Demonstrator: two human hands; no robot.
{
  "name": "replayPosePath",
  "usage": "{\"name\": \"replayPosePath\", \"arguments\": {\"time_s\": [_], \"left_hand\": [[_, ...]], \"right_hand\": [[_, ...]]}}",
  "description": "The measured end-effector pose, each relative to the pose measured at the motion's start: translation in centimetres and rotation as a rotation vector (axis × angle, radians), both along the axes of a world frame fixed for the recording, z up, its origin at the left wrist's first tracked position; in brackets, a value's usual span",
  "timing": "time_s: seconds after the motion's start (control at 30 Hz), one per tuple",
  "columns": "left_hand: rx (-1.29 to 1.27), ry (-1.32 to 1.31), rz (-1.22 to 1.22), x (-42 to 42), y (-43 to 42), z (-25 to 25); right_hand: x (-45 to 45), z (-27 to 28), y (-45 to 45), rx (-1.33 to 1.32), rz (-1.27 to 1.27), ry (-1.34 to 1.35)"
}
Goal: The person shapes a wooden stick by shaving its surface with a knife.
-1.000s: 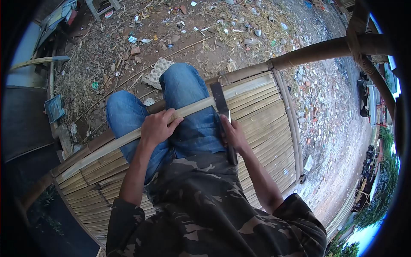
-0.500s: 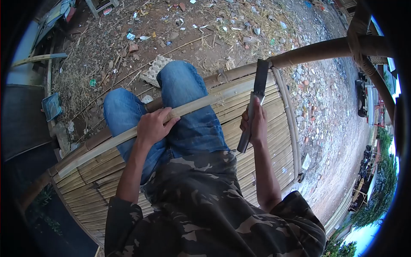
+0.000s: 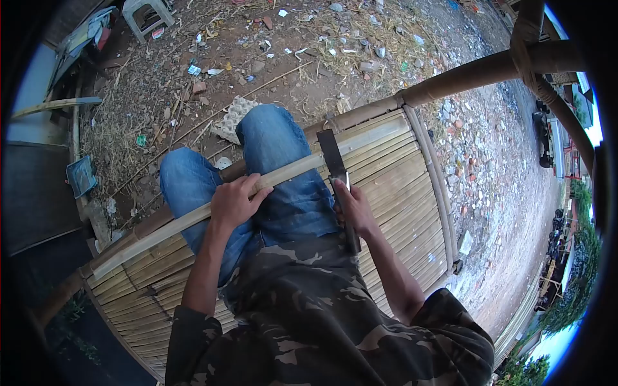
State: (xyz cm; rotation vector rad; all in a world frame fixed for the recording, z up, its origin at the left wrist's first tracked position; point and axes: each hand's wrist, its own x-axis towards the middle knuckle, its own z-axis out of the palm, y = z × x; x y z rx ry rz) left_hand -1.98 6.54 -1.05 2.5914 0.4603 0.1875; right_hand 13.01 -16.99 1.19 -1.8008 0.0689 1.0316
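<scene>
A long pale bamboo strip [image 3: 293, 170] lies slantwise across my thighs, its left end reaching toward the edge of the slatted bamboo bench. My left hand [image 3: 235, 201] is closed around the strip above my left thigh. In my right hand [image 3: 354, 209] is a machete [image 3: 331, 152] with a dark, broad, straight blade and a long handle. The blade crosses the strip to the right of my right knee; whether it touches or sits just above it, I cannot tell. My right fingers wrap the handle near the blade's base.
I sit on a slatted bamboo bench [image 3: 405, 186] with a round pole frame [image 3: 463, 87]. An egg tray [image 3: 233, 119] lies on the littered ground beyond my knees. A plastic stool [image 3: 147, 16] stands at the far left, and a blue container [image 3: 80, 177] is at the left.
My right hand has brought the machete left and down, from above the bench to across the bamboo strip. My left hand keeps its hold on the strip. The view has shifted slightly.
</scene>
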Motion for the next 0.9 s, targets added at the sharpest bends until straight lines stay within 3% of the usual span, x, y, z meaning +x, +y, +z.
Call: {"name": "replayPosePath", "arguments": {"time_s": [0.07, 0.17, 0.2, 0.23, 0.3, 0.4, 0.43, 0.5, 0.57, 0.63, 0.7, 0.77, 0.83, 0.87, 0.9], "left_hand": [[-0.018, -0.075, 0.029, -0.3, -0.2, -0.2], [-0.045, -0.059, 0.042, -0.2, -0.5, 0.0], [-0.043, -0.068, 0.039, -0.2, -0.4, 0.0], [-0.020, -0.036, 0.032, -0.1, -0.4, -0.1], [0.007, -0.004, 0.017, 0.5, -0.3, 0.0], [-0.063, -0.043, 0.037, 0.3, -0.9, 0.0], [-0.059, -0.040, 0.040, 0.7, -0.9, 0.2], [-0.053, -0.050, 0.038, 1.1, -1.0, 0.3], [-0.040, 0.010, 0.038, 1.5, -1.1, 0.2], [-0.041, -0.024, 0.024, 1.6, -0.9, 0.3], [-0.060, -0.028, 0.026, 1.2, -1.1, 0.2], [-0.065, 0.001, 0.030, 1.7, -1.2, 0.5], [-0.047, 0.040, 0.023, 1.8, -1.3, 0.6], [-0.026, 0.081, 0.022, 2.1, -1.4, 0.7], [-0.025, 0.077, 0.016, 1.9, -1.4, 0.6]], "right_hand": [[2.8, 1.1, -0.7, 0.204, -0.218, 0.066], [3.6, 2.3, 0.1, 0.385, -0.631, -0.309], [2.2, 0.2, -0.1, 0.228, -0.402, -0.366], [1.0, -1.6, -0.5, -0.106, 0.116, -0.198], [0.8, -1.3, -1.3, 0.029, 0.074, 0.031], [4.9, 2.2, -1.8, 0.283, -0.333, -0.047], [5.6, 3.4, -1.4, 0.361, -0.490, -0.182], [4.6, 1.3, -0.3, 0.354, -0.627, -0.370], [1.1, -1.0, -0.2, -0.077, 0.123, -0.044], [1.8, -0.6, -0.9, 0.009, 0.094, 0.034], [4.2, 1.1, -1.4, 0.183, -0.220, -0.046], [6.1, 1.0, -1.6, 0.370, -0.486, -0.304], [3.0, -0.1, -0.2, 0.165, -0.317, -0.324], [1.4, -2.0, -0.5, -0.044, 0.135, -0.115], [0.4, -0.6, -0.2, -0.076, 0.127, -0.151]]}}
